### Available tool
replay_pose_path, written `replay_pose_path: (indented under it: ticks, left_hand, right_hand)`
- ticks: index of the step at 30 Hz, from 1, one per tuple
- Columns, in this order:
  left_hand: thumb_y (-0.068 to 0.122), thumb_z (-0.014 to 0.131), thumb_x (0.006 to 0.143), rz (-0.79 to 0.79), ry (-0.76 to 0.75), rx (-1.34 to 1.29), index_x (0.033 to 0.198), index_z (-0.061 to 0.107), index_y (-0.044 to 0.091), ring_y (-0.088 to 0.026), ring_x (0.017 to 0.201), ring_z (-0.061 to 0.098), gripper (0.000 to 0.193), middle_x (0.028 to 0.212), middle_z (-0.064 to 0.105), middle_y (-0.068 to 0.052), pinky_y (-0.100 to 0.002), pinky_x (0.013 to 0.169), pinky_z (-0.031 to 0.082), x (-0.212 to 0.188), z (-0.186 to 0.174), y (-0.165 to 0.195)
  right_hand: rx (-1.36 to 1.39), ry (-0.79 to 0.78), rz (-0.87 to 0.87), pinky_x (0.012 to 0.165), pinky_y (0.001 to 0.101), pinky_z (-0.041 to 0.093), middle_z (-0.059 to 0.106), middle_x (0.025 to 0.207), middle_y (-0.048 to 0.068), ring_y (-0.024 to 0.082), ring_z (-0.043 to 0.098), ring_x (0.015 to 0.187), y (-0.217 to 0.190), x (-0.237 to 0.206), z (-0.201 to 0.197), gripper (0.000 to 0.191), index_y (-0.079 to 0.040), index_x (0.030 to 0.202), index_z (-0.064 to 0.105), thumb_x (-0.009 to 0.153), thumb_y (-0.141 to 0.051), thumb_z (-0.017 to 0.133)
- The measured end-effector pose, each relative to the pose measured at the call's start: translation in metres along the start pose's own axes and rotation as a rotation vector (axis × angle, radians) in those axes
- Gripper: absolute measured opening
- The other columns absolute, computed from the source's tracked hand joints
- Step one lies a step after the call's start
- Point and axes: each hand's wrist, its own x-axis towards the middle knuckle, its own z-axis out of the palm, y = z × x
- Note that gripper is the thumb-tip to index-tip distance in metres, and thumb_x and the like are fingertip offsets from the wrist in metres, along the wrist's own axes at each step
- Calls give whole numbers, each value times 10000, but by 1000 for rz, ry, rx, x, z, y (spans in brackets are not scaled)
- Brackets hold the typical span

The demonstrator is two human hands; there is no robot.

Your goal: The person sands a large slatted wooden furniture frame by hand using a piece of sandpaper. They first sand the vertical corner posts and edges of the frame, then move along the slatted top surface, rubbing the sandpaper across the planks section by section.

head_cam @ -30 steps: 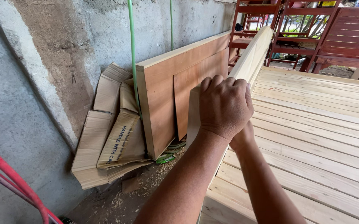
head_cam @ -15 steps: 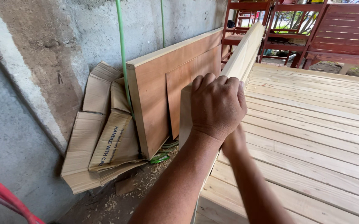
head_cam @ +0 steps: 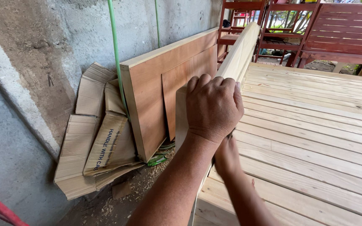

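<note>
The left hand (head_cam: 213, 106) is wrapped over the near end of a long pale wooden plank (head_cam: 238, 56), fingers curled and pressed tight on its top edge. The plank stands on its thin edge along the left side of the pale slatted wooden deck (head_cam: 315, 121) and runs far away. The right hand (head_cam: 227, 157) sits just under the left, mostly hidden, so I cannot tell how it grips. The plank looks stiff, hard and a bit heavy, not slippery. Holding the end with both hands seems best. Brown boards (head_cam: 168, 88) and flat cardboard (head_cam: 97, 142) lean on the grey wall (head_cam: 42, 50) to the left.
</note>
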Motion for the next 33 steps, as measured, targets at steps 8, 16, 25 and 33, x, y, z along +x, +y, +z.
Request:
replay_pose_path:
  ticks: [8, 16, 25, 33]
  left_hand:
    - [214, 631, 934, 15, 21, -21, 672, 633, 108, -291, 718, 591, 283, 687, 657, -86, -435, 786, 432, 0, -2, 2]
    - [219, 627, 950, 20, 24, -45, 676, 631, 114, -294, 717, 591, 294, 686, 658, -83, -437, 786, 435, -1, -2, 2]
    - [241, 600, 951, -8, -72, -44, 693, 689, 96, -293, 695, 653, 309, 678, 694, -109, -461, 787, 499, 6, 1, 1]
    - [319, 626, 900, -100, -236, -92, 698, 742, 82, -307, 730, 709, 332, 661, 707, -145, -466, 678, 580, 22, 0, -5]
  right_hand:
    - [-487, -22, -211, 911, 368, 511, 648, 1286, 193, 233, 600, 1148, -38, 53, -3, 486, 46, 1362, 565, 1023, -302, 554]
    - [102, 83, -46, 941, 384, 492, 628, 1323, 206, 249, 583, 1171, -6, -34, 18, 470, 34, 1360, 556, 1022, -290, 522]
    - [-259, -5, -100, 1035, 384, 449, 608, 1373, 179, 229, 548, 1267, -38, 37, 0, 474, 33, 1391, 514, 1057, -284, 400]
    - [-37, 85, -44, 1068, 378, 417, 604, 1370, 157, 224, 539, 1268, -8, -37, 16, 493, 40, 1381, 513, 1064, -304, 359]
